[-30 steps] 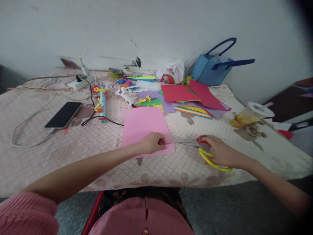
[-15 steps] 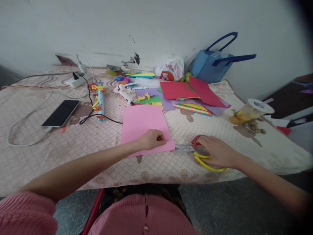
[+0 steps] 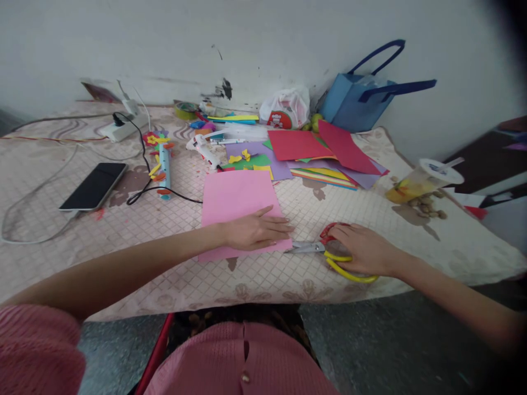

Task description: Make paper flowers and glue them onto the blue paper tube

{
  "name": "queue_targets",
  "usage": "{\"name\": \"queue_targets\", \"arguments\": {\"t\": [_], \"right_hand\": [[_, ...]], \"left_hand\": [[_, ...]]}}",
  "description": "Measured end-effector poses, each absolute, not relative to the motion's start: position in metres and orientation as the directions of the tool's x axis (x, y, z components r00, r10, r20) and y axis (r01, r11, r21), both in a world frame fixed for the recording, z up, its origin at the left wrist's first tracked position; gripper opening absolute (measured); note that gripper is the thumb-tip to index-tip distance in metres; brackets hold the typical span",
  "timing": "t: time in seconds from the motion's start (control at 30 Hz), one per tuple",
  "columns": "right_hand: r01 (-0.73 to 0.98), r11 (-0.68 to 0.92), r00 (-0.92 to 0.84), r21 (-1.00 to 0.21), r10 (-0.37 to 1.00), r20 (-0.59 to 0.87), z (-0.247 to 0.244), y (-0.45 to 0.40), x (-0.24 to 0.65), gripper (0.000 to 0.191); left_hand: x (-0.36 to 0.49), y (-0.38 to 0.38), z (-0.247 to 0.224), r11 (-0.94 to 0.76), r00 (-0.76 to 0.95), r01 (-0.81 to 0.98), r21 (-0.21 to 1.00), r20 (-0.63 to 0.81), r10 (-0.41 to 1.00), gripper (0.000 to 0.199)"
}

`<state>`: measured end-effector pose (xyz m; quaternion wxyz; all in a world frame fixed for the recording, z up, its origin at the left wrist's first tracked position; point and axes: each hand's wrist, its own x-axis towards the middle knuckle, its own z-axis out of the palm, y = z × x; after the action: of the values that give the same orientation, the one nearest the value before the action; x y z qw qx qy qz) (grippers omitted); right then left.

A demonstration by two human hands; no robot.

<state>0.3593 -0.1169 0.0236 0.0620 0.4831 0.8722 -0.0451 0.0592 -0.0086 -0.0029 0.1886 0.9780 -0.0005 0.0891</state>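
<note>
A sheet of pink paper lies on the patterned tablecloth in front of me. My left hand rests flat across its lower right part, fingers stretched toward the right edge. To the right, my right hand has its fingers around the handles of a pair of scissors, one handle red and the other yellow. Their blades point left and meet the paper's lower right edge. Whether the tips lie under or against the paper is hard to tell.
Behind the pink sheet are a white glue gun and coloured paper sheets. A phone and a power strip lie left, with cables. A drink cup and a blue bag stand right.
My left hand has gone from curled fingers at the paper's right edge to lying flat with fingers extended. My right hand still holds the scissors in nearly the same place.
</note>
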Motion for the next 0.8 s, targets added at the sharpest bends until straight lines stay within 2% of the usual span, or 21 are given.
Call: {"name": "queue_targets", "arguments": {"t": [0.2, 0.8], "right_hand": [[0.834, 0.551, -0.548, -0.018, 0.826, -0.128, 0.0251, -0.1162, 0.3604, 0.037], [0.804, 0.594, -0.579, 0.019, 0.791, -0.196, 0.0256, -0.1134, 0.3661, 0.032]], "left_hand": [[0.0562, -0.0053, -0.0066, -0.928, 0.998, 0.027, 0.372, 0.047, 0.048, 0.045], [0.0557, -0.0049, -0.0097, -0.943, 0.998, 0.024, 0.331, 0.054, 0.044, 0.046]]}}
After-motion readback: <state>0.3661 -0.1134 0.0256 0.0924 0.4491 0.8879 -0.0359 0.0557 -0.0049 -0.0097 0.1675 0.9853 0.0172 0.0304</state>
